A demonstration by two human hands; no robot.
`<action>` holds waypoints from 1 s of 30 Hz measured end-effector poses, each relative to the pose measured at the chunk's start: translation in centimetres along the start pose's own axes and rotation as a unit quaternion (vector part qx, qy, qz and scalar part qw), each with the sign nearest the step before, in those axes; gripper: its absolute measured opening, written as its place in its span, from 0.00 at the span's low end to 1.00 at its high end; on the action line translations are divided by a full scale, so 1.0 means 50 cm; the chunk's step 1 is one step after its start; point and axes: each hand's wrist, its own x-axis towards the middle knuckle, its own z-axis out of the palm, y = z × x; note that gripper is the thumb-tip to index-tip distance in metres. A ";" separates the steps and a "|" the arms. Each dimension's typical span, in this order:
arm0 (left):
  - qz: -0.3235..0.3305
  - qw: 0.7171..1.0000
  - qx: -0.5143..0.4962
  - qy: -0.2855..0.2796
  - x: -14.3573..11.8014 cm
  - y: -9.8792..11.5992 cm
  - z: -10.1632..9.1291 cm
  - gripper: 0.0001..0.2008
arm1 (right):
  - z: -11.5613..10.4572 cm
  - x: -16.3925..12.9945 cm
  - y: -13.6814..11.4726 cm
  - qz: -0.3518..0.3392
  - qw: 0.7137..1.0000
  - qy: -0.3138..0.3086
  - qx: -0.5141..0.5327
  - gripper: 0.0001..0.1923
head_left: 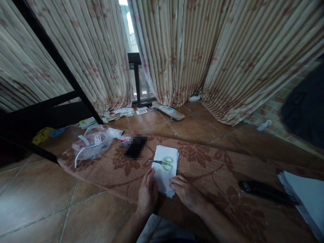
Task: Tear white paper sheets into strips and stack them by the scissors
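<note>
The left hand (pixel 148 192) and the right hand (pixel 186 192) flanked a stack of white paper (pixel 162 182), fingers against its opposite long edges; whether either truly gripped the sheets or merely rested there, I could not tell. The stack lay flat between them on a patterned cloth (pixel 197 175), its edges slightly ragged, so uneven pressure from the two sides could have skewed the sheets or buckled the top ones.

Just ahead of the fingertips, a pair of scissors (pixel 167 164) lay across the paper, green handles to the right, tips poking past the left edge. That loose weight looked the likeliest trouble: a tilt or tug of the stack could have sent it sliding, and a left hand moving forward might have met the point.

Ahead and left of the left hand was a blurred dark object (pixel 136 146), close enough to be knocked by a wide sweep. Farther left, a crumpled plastic bag (pixel 95 143) could have snagged a sleeve. Well right of the right hand, a long black object (pixel 268 192) reached toward another paper pile (pixel 306 192), which a careless elbow might have disturbed.
</note>
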 end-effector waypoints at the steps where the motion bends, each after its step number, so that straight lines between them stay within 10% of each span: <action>1: 0.000 1.000 0.002 0.000 0.000 0.000 0.000 0.19 | 0.003 0.001 0.002 -0.001 1.000 0.005 0.003 0.13; 18: -0.004 0.999 0.045 0.000 -0.006 -0.010 0.017 0.17 | -0.030 0.017 0.030 0.017 0.994 -0.058 0.093 0.17; 30: -0.021 1.000 0.022 0.000 -0.008 0.003 0.006 0.17 | -0.022 0.026 0.041 0.105 0.977 0.008 0.188 0.07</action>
